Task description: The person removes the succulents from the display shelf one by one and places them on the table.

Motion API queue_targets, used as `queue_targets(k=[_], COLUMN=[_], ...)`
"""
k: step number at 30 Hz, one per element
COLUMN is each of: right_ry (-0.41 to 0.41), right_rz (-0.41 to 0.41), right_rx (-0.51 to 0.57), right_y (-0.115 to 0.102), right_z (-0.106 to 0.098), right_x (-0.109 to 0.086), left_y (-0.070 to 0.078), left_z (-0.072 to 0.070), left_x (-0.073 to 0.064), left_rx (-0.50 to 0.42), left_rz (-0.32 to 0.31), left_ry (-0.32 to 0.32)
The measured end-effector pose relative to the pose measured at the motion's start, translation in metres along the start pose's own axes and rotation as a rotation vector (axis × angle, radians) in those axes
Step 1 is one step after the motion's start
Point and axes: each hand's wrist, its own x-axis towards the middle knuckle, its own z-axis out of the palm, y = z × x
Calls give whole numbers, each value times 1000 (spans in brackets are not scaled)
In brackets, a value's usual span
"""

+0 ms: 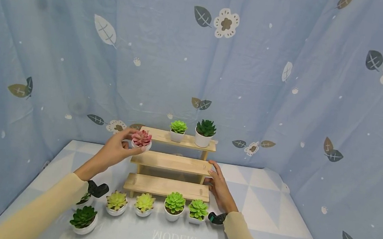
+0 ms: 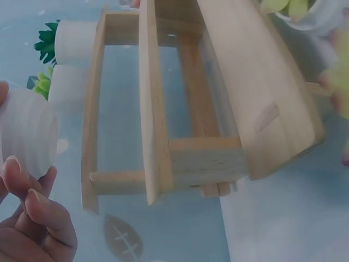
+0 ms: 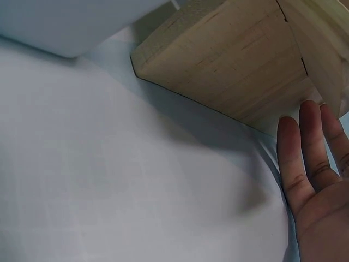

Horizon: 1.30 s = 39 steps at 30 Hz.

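Up by the left end of the top shelf, my left hand [image 1: 114, 151] has the white pot [image 1: 143, 147] pinched, thumb and fingers drawn narrow on its wall, and the left-wrist view shows a gap between pot and wood. It looks light to me, hard and smooth enough to slip if I grip lazily, so that rounded wall is the place to hold, well off the pink succulent [image 1: 141, 138] whose leaves I'd guess could bend or catch. Over on the other side, my right hand [image 1: 220, 185] is at the right end of the wooden stand [image 1: 172, 162], fingers loosely extended and spread beside the boards; whether they press, I can't tell. Now the containers: up top, one pot carries a light-green rosette [image 1: 178, 126], its neighbour a dark-green plant [image 1: 206, 128]. Down on the tabletop [image 1: 255, 209], four pots line the front, two with yellow-green succulents [image 1: 116, 201], two with bright-green succulents [image 1: 175, 203]; off left, a dark-green succulent [image 1: 83, 217] fills another, with one more pot half hidden behind my left wrist.
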Motion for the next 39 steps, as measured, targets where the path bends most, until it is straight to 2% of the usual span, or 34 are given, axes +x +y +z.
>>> queue_targets(k=[13, 28, 33, 39], right_ry=[6, 17, 20, 12], right_rz=[9, 6, 9, 0], right_rx=[22, 14, 10, 17], right_y=[0, 2, 3, 4], right_z=[0, 1, -1, -1], right_x=[-2, 0, 2, 2], left_y=[5, 5, 6, 5], left_z=[-1, -1, -1, 0], left_x=[-25, -53, -62, -76], left_rx=[-11, 29, 56, 74], left_rz=[43, 14, 28, 14], left_ry=[-5, 2, 5, -17])
